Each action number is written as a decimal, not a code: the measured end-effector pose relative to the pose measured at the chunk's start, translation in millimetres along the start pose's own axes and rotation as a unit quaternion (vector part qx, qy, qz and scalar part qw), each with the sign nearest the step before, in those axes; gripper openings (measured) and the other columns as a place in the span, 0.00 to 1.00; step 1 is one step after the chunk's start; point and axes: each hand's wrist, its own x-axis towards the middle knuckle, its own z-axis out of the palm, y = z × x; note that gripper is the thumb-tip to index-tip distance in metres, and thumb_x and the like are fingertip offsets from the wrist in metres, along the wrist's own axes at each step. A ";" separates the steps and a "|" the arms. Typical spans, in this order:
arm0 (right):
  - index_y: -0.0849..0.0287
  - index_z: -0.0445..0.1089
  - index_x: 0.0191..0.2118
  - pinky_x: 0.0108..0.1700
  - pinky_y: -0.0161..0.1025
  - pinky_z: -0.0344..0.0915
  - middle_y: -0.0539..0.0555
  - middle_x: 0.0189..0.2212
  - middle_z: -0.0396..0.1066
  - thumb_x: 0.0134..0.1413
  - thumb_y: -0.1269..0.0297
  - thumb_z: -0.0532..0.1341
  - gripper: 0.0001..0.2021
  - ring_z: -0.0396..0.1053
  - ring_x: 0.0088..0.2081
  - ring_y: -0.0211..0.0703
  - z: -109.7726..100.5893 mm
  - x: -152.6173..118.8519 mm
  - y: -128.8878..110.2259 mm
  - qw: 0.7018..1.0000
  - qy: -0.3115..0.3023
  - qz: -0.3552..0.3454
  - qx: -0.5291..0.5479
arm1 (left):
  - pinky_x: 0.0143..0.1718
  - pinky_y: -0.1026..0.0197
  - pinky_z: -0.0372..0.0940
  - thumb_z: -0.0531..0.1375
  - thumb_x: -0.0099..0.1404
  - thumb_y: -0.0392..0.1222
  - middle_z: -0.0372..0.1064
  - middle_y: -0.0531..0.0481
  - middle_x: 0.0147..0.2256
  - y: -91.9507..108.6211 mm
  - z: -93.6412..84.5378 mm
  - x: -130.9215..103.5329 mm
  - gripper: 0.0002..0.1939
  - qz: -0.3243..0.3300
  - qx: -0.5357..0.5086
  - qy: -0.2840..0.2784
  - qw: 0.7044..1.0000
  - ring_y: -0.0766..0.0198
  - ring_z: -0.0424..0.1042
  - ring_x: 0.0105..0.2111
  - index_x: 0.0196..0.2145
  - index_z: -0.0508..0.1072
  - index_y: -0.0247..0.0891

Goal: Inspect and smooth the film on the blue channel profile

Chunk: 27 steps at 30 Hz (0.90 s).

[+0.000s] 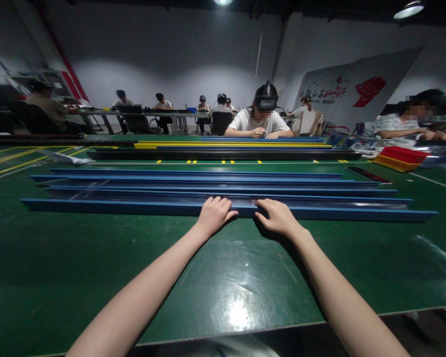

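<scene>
- Here, the left hand grips the nearest blue channel strip left of its middle, fingers close together over the top and thumb on the near side.
- The right hand is clamped on the same strip, a little right of the left hand, with its fingers curled over the top and its thumb bent on the near side. A short stretch of blue shows between the two hands.
- This strip lies lengthwise across the green tabletop, in front of the wearer.
- Just behind it, more blue channel strips lie roughly parallel, closely spaced; their exact number is hard to tell.
- Farther back lie a long black strip and, behind that, a yellow strip.
- A dark smartphone rests near the right ends of the rear blue strips. Beyond it sits a red bin with a yellow bin beneath.
- Across the table, a person in a white top and dark headgear leans over, both hands at the table's far side.
- Another person bends forward at the far right, and others sit at tables in the background.
- A banner with a red fist stands behind them.
</scene>
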 end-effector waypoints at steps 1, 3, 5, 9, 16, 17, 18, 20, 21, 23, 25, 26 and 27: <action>0.59 0.66 0.44 0.40 0.35 0.56 0.56 0.38 0.70 0.53 0.61 0.52 0.15 0.66 0.39 0.43 -0.2 0.0 -0.2 1.000 0.000 0.000 0.001 | 0.31 0.59 0.50 0.50 0.64 0.54 0.69 0.48 0.29 0.0 -0.1 0.1 0.18 0.000 0.000 0.000 1.000 0.61 0.64 0.30 0.30 0.67 0.35; 0.59 0.66 0.44 0.40 0.35 0.56 0.56 0.38 0.70 0.53 0.61 0.52 0.15 0.66 0.39 0.43 -0.6 0.0 -0.8 1.000 0.002 -0.001 0.001 | 0.31 0.59 0.50 0.50 0.64 0.54 0.69 0.48 0.28 0.1 -0.3 0.3 0.18 0.000 0.000 0.000 1.000 0.61 0.64 0.30 0.29 0.67 0.35; 0.59 0.66 0.44 0.40 0.35 0.57 0.56 0.38 0.70 0.53 0.61 0.52 0.15 0.66 0.39 0.43 -0.9 0.1 -1.5 1.000 0.005 -0.005 -0.002 | 0.31 0.59 0.50 0.50 0.63 0.54 0.68 0.48 0.28 0.3 -0.2 0.4 0.18 -0.001 0.001 -0.001 1.000 0.60 0.64 0.30 0.29 0.67 0.35; 0.59 0.66 0.44 0.40 0.35 0.57 0.56 0.39 0.70 0.53 0.61 0.52 0.15 0.66 0.40 0.43 -1.2 0.9 -3.3 1.000 0.002 -0.007 -0.007 | 0.31 0.59 0.50 0.50 0.64 0.54 0.68 0.47 0.28 0.4 0.7 0.3 0.18 -0.002 -0.004 -0.002 1.000 0.60 0.64 0.30 0.29 0.67 0.36; 0.59 0.66 0.44 0.41 0.35 0.57 0.57 0.41 0.70 0.53 0.62 0.52 0.15 0.66 0.42 0.43 0.1 1.8 -3.6 1.000 0.003 -0.012 -0.008 | 0.30 0.59 0.50 0.50 0.64 0.54 0.68 0.48 0.28 -0.1 0.2 0.4 0.18 0.000 0.001 -0.001 1.000 0.61 0.64 0.30 0.29 0.67 0.36; 0.59 0.66 0.44 0.41 0.35 0.57 0.57 0.41 0.70 0.53 0.62 0.52 0.15 0.66 0.42 0.43 0.4 1.8 -3.3 1.000 0.005 -0.015 -0.008 | 0.30 0.59 0.50 0.50 0.64 0.54 0.68 0.48 0.28 -0.2 0.1 0.6 0.18 0.000 0.001 0.000 1.000 0.61 0.64 0.30 0.29 0.67 0.36; 0.59 0.66 0.44 0.41 0.35 0.57 0.57 0.41 0.70 0.53 0.62 0.52 0.15 0.66 0.42 0.43 0.7 1.9 -3.1 1.000 0.008 -0.017 -0.007 | 0.30 0.59 0.50 0.50 0.63 0.54 0.69 0.48 0.28 -0.2 0.0 0.7 0.18 -0.001 0.001 -0.001 1.000 0.61 0.64 0.30 0.29 0.67 0.36; 0.59 0.66 0.45 0.41 0.35 0.57 0.57 0.41 0.70 0.53 0.61 0.52 0.15 0.66 0.42 0.43 1.2 2.0 -2.7 1.000 0.009 -0.019 -0.008 | 0.30 0.59 0.50 0.50 0.63 0.54 0.69 0.47 0.28 0.0 0.0 0.8 0.18 -0.002 -0.002 -0.003 1.000 0.60 0.64 0.30 0.29 0.67 0.36; 0.59 0.66 0.45 0.41 0.36 0.57 0.57 0.41 0.70 0.52 0.61 0.52 0.15 0.66 0.42 0.43 1.4 2.1 -2.6 1.000 0.009 -0.019 -0.009 | 0.30 0.59 0.50 0.50 0.63 0.54 0.69 0.47 0.28 0.1 0.0 0.8 0.18 -0.003 -0.003 -0.004 1.000 0.60 0.64 0.30 0.29 0.67 0.36; 0.59 0.66 0.45 0.41 0.36 0.57 0.57 0.41 0.70 0.52 0.61 0.53 0.15 0.66 0.41 0.43 1.5 2.2 -2.5 1.000 0.007 -0.019 -0.010 | 0.30 0.59 0.51 0.50 0.63 0.54 0.68 0.47 0.28 0.2 0.1 0.7 0.18 -0.003 -0.006 -0.007 1.000 0.60 0.64 0.30 0.30 0.67 0.36; 0.59 0.66 0.46 0.41 0.36 0.57 0.57 0.41 0.70 0.52 0.61 0.53 0.16 0.66 0.41 0.43 1.5 2.2 -2.5 1.000 0.006 -0.019 -0.010 | 0.30 0.59 0.51 0.50 0.63 0.54 0.68 0.47 0.28 0.3 0.1 0.6 0.18 -0.004 -0.007 -0.006 1.000 0.60 0.64 0.30 0.30 0.67 0.36; 0.59 0.66 0.46 0.41 0.36 0.57 0.57 0.41 0.70 0.52 0.61 0.53 0.16 0.66 0.42 0.43 1.5 2.2 -2.5 1.000 0.005 -0.019 -0.010 | 0.30 0.59 0.51 0.50 0.63 0.54 0.68 0.47 0.28 0.3 0.1 0.5 0.18 -0.004 -0.006 -0.006 1.000 0.60 0.64 0.30 0.30 0.67 0.36; 0.59 0.66 0.46 0.41 0.36 0.57 0.57 0.41 0.70 0.52 0.61 0.53 0.16 0.66 0.41 0.43 1.6 2.2 -2.4 1.000 0.005 -0.017 -0.010 | 0.30 0.59 0.51 0.50 0.63 0.54 0.68 0.47 0.28 0.3 0.1 0.4 0.18 -0.003 -0.005 -0.005 1.000 0.60 0.64 0.30 0.30 0.67 0.36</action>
